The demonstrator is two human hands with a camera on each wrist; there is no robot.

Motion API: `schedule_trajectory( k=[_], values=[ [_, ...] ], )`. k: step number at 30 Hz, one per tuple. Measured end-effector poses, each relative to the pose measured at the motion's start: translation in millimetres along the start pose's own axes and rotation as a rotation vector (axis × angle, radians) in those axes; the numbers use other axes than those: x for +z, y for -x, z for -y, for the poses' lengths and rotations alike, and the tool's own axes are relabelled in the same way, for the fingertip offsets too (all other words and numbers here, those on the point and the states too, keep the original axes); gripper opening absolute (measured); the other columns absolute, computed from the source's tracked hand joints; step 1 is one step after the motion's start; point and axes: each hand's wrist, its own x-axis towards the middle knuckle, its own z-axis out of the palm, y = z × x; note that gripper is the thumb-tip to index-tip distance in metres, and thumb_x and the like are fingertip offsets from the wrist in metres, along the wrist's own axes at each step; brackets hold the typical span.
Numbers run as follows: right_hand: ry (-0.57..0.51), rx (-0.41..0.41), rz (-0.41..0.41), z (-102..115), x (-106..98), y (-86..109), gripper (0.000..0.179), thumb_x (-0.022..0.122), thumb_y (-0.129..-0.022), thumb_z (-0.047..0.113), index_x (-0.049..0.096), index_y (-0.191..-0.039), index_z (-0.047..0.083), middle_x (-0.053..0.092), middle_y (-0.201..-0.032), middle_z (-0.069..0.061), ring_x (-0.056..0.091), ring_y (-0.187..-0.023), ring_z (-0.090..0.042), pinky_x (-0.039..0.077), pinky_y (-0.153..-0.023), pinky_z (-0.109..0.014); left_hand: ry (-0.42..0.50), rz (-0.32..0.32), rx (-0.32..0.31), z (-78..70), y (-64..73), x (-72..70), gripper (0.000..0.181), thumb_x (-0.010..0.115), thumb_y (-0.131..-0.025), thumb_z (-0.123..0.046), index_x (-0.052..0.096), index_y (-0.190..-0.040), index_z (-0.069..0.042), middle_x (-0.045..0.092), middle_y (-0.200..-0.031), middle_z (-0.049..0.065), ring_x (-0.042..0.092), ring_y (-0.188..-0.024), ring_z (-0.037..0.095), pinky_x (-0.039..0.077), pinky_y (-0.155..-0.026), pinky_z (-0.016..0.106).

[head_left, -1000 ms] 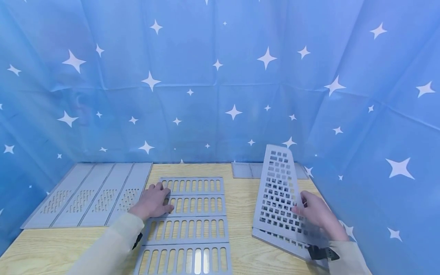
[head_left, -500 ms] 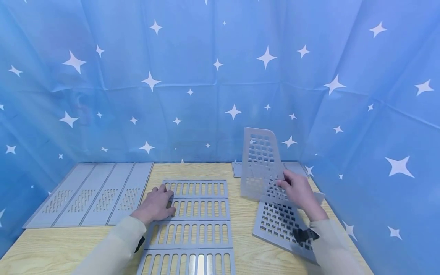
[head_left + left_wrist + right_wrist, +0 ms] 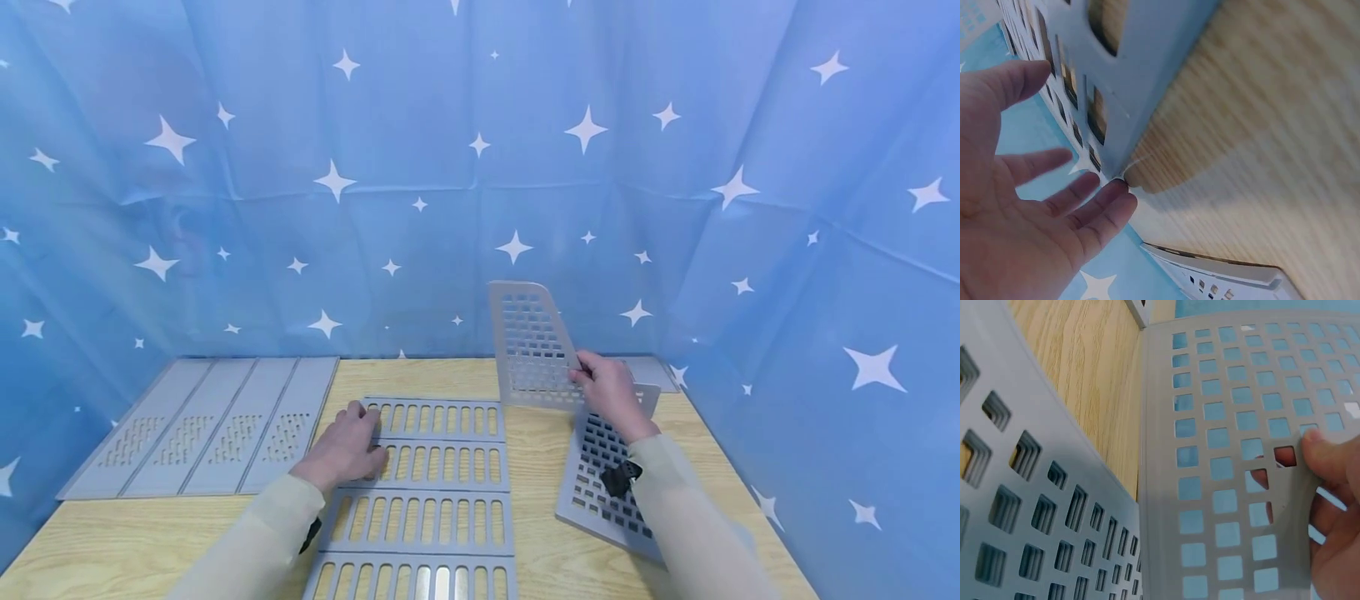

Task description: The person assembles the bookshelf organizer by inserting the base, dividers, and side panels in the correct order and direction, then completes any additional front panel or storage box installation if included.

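My right hand [image 3: 609, 390] pinches a thin grey plastic panel [image 3: 534, 350] with rows of square holes by its slanted right edge. The panel is raised and stands nearly upright near the back of the table. Below my right forearm lies a stack of similar perforated panels [image 3: 600, 492], whose layered hole edges show in the right wrist view. On the left, my left hand [image 3: 341, 446] rests at the left edge of several grey slotted panels [image 3: 438, 488] laid in a column. In the left wrist view its relaxed fingers [image 3: 1110, 215] touch a corner of that row.
Several long grey panels [image 3: 225, 379] with small slanted holes lie side by side at the back left. Another grey panel [image 3: 647, 372] lies at the back right, partly hidden. A blue starry curtain [image 3: 420, 233] rises behind the wooden table [image 3: 534, 467].
My right hand has lifted the perforated panel off the stack and carried it left and toward the back. My left hand stays at the slotted panels, with the view shifted slightly.
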Motion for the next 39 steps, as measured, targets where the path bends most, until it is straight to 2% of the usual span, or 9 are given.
schedule_trajectory(
  k=[3,6,9,15,20,25,31,35,39],
  values=[
    [0.009,-0.011,-0.005,-2.1,2.1,-3.4,0.01,0.071,-0.097,0.003,0.065,-0.088,0.005,0.069,-0.079,-0.011,0.049,-0.062,-0.02,0.04,-0.057,-0.033,0.005,-0.002,-0.025,-1.6,-4.2,-0.8,0.062,0.075,-0.094,-0.029,0.054,-0.139,0.008,0.053,-0.121,0.028,0.055,-0.098,0.035,0.051,-0.08,0.052],
    [-0.001,-0.014,0.001,-4.6,3.1,-5.8,0.016,0.071,-0.096,0.003,0.062,-0.083,0.007,0.068,-0.076,-0.01,0.046,-0.062,-0.02,0.038,-0.057,-0.032,0.007,0.001,-0.05,-2.8,-7.9,-0.3,0.065,0.078,-0.091,-0.031,0.054,-0.137,0.009,0.054,-0.118,0.028,0.054,-0.099,0.037,0.051,-0.081,0.053],
    [-0.024,0.002,0.014,-7.7,4.5,-7.7,0.02,0.07,-0.097,0.004,0.06,-0.08,0.008,0.067,-0.076,-0.011,0.044,-0.06,-0.019,0.036,-0.056,-0.03,0.013,0.005,-0.078,-4.3,-10.8,0.8,0.067,0.08,-0.089,-0.031,0.054,-0.136,0.008,0.053,-0.12,0.03,0.054,-0.105,0.041,0.051,-0.085,0.055],
    [-0.081,0.041,0.014,-11.5,7.5,-8.4,0.023,0.07,-0.098,0.005,0.059,-0.078,0.007,0.064,-0.074,-0.012,0.041,-0.06,-0.019,0.034,-0.057,-0.03,0.042,0.016,-0.141,-9.9,-15.1,0.7,0.075,0.079,-0.089,-0.023,0.044,-0.146,0.011,0.051,-0.129,0.038,0.05,-0.122,0.051,0.049,-0.098,0.06],
    [-0.105,0.047,0.014,-14.2,9.0,-9.0,0.02,0.069,-0.099,0.006,0.061,-0.081,0.007,0.066,-0.077,-0.013,0.041,-0.061,-0.02,0.035,-0.057,-0.031,0.058,-0.002,-0.153,-11.6,-20.3,0.9,0.073,0.082,-0.084,-0.02,0.049,-0.14,0.011,0.057,-0.118,0.034,0.054,-0.113,0.049,0.052,-0.09,0.06],
    [-0.121,0.053,0.02,-16.0,10.5,-7.3,0.021,0.068,-0.099,0.007,0.061,-0.08,0.007,0.066,-0.077,-0.014,0.042,-0.061,-0.02,0.035,-0.057,-0.03,0.06,-0.017,-0.148,-10.9,-21.3,2.3,0.074,0.085,-0.078,-0.021,0.051,-0.136,0.011,0.06,-0.111,0.031,0.056,-0.109,0.049,0.053,-0.089,0.06],
    [-0.16,0.086,0.048,-14.1,12.8,-4.6,0.017,0.068,-0.1,0.008,0.064,-0.083,0.006,0.07,-0.083,-0.014,0.046,-0.064,-0.02,0.038,-0.059,-0.031,0.054,-0.035,-0.107,-13.9,-19.4,0.5,0.059,0.087,-0.076,-0.021,0.058,-0.12,0.007,0.061,-0.1,0.026,0.058,-0.098,0.046,0.053,-0.083,0.058],
    [-0.155,0.093,0.045,-12.1,13.9,-4.7,0.014,0.068,-0.1,0.008,0.067,-0.086,0.006,0.072,-0.087,-0.012,0.048,-0.066,-0.021,0.039,-0.061,-0.032,0.045,-0.046,-0.114,-15.4,-18.1,0.3,0.059,0.086,-0.076,-0.021,0.057,-0.119,0.008,0.06,-0.1,0.026,0.058,-0.095,0.044,0.053,-0.081,0.057],
    [-0.159,0.058,0.024,-12.1,15.9,-4.9,0.016,0.07,-0.098,0.007,0.066,-0.083,0.007,0.07,-0.08,-0.011,0.045,-0.062,-0.019,0.037,-0.058,-0.029,0.06,-0.045,-0.147,-17.5,-17.4,0.6,0.064,0.087,-0.076,-0.02,0.056,-0.124,0.01,0.059,-0.1,0.026,0.057,-0.094,0.044,0.054,-0.078,0.055]
  ],
)
